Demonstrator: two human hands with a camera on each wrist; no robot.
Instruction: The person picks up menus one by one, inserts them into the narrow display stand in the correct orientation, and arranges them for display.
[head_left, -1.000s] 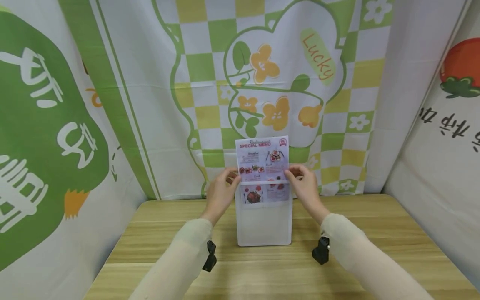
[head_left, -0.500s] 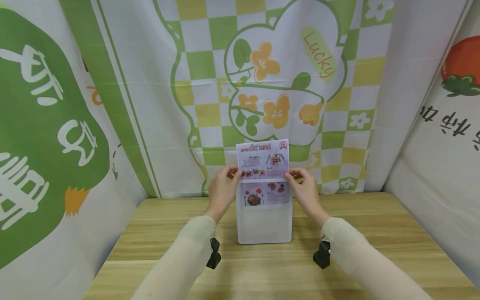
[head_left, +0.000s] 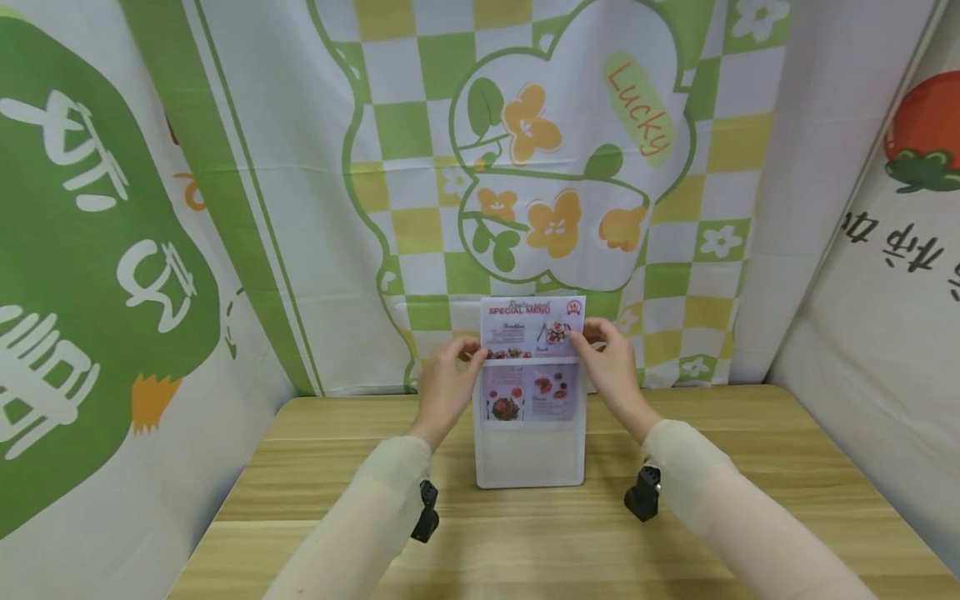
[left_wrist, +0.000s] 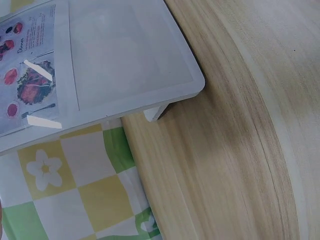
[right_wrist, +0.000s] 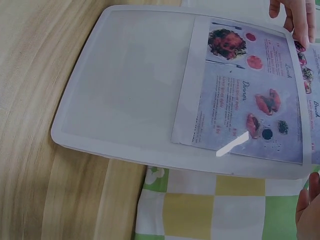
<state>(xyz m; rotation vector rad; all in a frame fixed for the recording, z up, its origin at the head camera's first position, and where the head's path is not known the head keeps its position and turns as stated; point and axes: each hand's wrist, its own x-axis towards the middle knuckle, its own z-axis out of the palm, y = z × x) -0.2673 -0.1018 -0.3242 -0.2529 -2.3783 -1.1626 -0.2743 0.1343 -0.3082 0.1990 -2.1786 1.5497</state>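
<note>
A printed menu sheet headed "SPECIAL MENU" stands partly inside a white-framed clear display holder, its upper part sticking out above the top rim. My left hand pinches the sheet's left edge close to the holder's top left corner. On the other side my right hand pinches the sheet's right edge a little higher, thumb in front. Through the clear panel the menu's lower part shows in the left wrist view, with the holder's lower part bare. The right wrist view shows the left hand's fingers at the rim.
The holder leans upright on a wood-grain table, with a small white support foot behind it. A checked green and yellow cloth hangs right behind the table's back edge. Printed cloths also hang at left and right.
The menu sheet has slid further down into the holder and shifted slightly right. My right hand now grips nearer the sheet's top; the left hand has barely moved.
</note>
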